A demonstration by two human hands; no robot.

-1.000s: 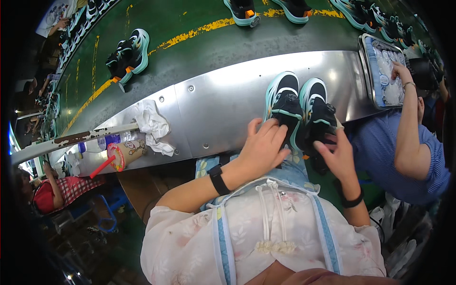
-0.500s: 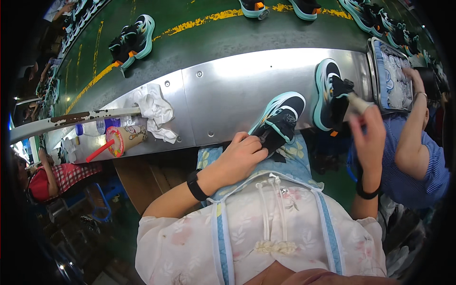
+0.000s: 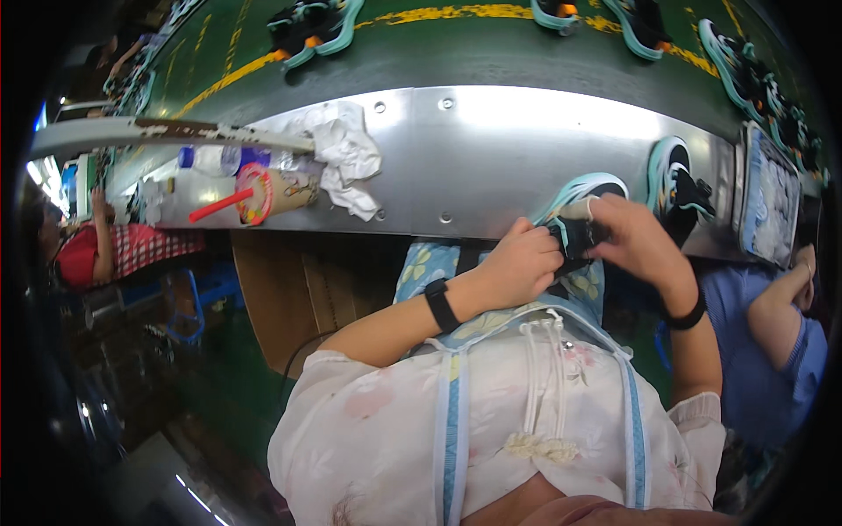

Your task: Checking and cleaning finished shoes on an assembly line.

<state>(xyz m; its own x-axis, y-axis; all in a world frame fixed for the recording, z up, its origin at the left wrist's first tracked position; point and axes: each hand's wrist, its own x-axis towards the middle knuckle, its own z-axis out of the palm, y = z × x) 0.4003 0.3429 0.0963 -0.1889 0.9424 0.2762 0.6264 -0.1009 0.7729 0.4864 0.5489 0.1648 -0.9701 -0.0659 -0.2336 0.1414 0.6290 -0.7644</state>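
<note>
Factory line, steel ledge [image 3: 491, 149] by green belt. Left hand [image 3: 519, 266] and right hand [image 3: 636, 241] together, clamped on black-teal sneaker [image 3: 579, 210] at ledge edge; second sneaker [image 3: 674, 180] beside. Looks mid-check, next probably needs firm grip while turning it

Shoe [image 3: 574, 223] between both hands at the metal ledge's [image 3: 491, 158] near edge, second shoe [image 3: 674, 180] just right, rags [image 3: 346, 153] and cup [image 3: 272, 193] far left, conveyor [image 3: 438, 53] behind
</note>
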